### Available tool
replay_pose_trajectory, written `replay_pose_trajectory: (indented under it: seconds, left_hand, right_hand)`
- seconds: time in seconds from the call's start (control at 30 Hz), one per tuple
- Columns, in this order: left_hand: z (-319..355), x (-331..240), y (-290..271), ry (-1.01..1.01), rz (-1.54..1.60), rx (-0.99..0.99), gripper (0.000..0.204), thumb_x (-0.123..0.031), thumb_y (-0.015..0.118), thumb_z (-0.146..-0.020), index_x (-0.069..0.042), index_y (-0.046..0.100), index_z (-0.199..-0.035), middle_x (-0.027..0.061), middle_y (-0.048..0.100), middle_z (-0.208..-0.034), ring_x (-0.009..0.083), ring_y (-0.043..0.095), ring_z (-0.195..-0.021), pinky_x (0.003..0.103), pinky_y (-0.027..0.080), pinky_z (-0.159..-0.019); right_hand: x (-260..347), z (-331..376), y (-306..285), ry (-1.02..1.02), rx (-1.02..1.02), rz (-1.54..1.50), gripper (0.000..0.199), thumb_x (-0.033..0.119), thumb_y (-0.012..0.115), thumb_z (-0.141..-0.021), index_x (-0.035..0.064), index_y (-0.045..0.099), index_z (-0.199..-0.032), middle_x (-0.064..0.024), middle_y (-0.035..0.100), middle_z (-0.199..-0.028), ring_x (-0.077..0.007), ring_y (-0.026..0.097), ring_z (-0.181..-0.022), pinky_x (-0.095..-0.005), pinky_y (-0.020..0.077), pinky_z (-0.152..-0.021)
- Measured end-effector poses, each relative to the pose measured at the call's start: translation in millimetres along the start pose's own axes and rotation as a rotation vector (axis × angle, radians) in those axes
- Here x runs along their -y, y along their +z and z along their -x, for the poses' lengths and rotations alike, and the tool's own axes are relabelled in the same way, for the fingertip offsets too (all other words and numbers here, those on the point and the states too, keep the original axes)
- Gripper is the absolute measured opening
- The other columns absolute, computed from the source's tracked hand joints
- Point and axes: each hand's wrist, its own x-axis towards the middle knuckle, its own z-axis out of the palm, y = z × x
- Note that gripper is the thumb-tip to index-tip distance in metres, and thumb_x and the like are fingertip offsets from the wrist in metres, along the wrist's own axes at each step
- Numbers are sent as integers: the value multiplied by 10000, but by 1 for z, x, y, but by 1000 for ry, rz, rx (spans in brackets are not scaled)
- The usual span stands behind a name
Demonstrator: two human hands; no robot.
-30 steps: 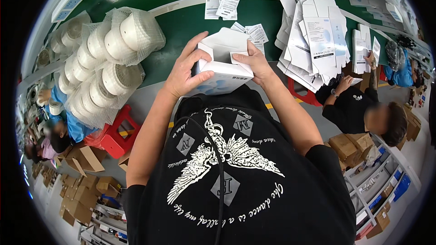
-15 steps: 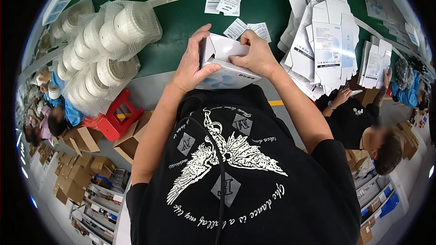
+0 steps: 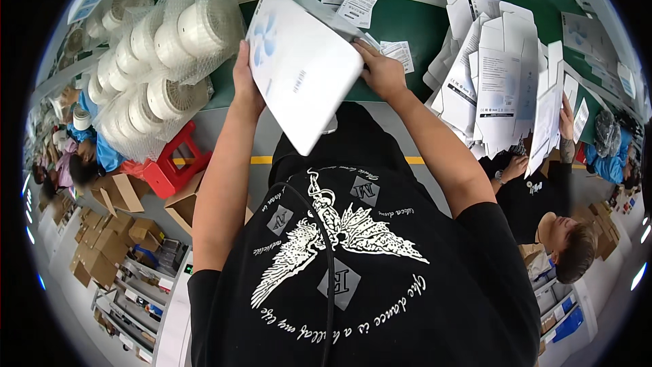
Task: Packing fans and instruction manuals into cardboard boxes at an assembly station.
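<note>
A white carton [image 3: 292,71] with a blue fan-blade picture is held up, tilted, above the near edge of the green table [image 3: 415,24]. My left hand [image 3: 247,83] grips its left side, thumb along the edge and the other fingers mostly hidden behind it. At the upper right edge, my right hand [image 3: 384,71] is closed with its fingertips on the carton. Printed leaflets [image 3: 358,5] lie on the table just beyond, and another leaflet [image 3: 398,56] sits beside my right hand, partly covered.
Left of me, white round fan-like units [image 3: 159,41] are stacked in bubble wrap, above a red stool [image 3: 170,171]. Flattened white cartons [image 3: 499,81] are piled on the right. Beyond them a co-worker's hand [image 3: 566,119] holds a white carton [image 3: 547,105]. Open cardboard boxes [image 3: 122,191] stand at lower left.
The carton has been lifted and turned, so a broad white face now shows in place of the open end. Both hands shifted to its sides. The co-worker's carton swung upright.
</note>
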Motion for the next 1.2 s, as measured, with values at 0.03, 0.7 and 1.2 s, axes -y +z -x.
replay_pose_trajectory:
  seconds: [0.03, 0.7, 1.2]
  left_hand:
    - [0, 12, -17, 7, 1, -3, 693, -513, 527, -1101, -42, 397, -1591, 173, 601, -1469, 363, 612, -1318, 480, 550, -1064]
    - [108, -37, -9, 631, -767, -499, 221, -186, 666, -1047, 21, 720, -1105, 34, 743, -941, 95, 642, -816, 270, 539, -748]
    - [67, -163, 110, 228, -2155, 292, 225, -73, 670, -836, 17, 794, -1001, 233, 769, -1080, 392, 755, -1019, 480, 617, -855]
  right_hand:
    - [-3, 3, 9, -54, -96, -25, 200, 189, 772, -911, 156, 757, -1108, 14, 793, -1143, -276, 756, -860, -377, 609, -731]
    - [192, -74, -99, 124, -56, -889, 184, 145, 662, -1047, 46, 782, -1146, -47, 785, -1002, -51, 579, -617, -244, 496, -543]
    - [127, -352, -86, 394, -368, -92, 966, 469, 788, -842, 186, 338, -1649, -172, 653, -1434, -425, 648, -1264, -476, 534, -1085]
